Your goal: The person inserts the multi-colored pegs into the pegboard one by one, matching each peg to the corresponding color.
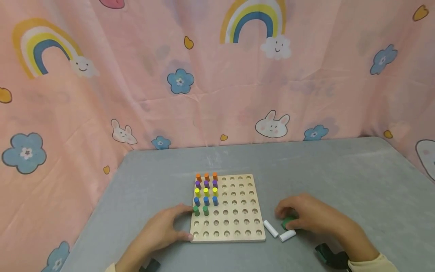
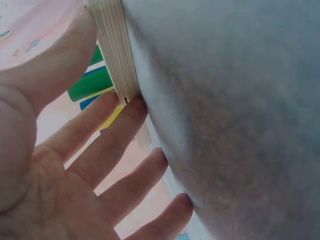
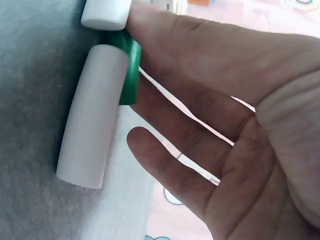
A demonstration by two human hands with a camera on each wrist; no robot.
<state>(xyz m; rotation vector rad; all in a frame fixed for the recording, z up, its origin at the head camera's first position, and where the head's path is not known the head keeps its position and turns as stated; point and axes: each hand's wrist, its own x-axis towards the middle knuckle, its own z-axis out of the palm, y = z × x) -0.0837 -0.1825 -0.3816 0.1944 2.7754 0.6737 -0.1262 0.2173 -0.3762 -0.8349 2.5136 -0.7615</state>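
A square wooden pegboard (image 1: 238, 226) lies on the table with short coloured pegs standing in its left columns: orange, purple, yellow and blue rows of three, and two green pegs (image 1: 205, 210). My left hand (image 1: 164, 228) rests against the board's left side, thumb by the near corner, fingers stretched along the edge; the left wrist view shows them touching its layered side (image 2: 117, 50). Right of the board, my right hand (image 1: 310, 213) pinches a loose green peg (image 3: 131, 70) low at the tabletop, fingers bent behind it. Two white pegs (image 1: 270, 229) lie beside that hand.
The grey table (image 1: 163, 173) runs back to a pink patterned curtain (image 1: 210, 105). Rows of bare holes fill the board's right columns and its two nearest rows. Dark wrist-camera mounts (image 1: 331, 257) sit under both forearms.
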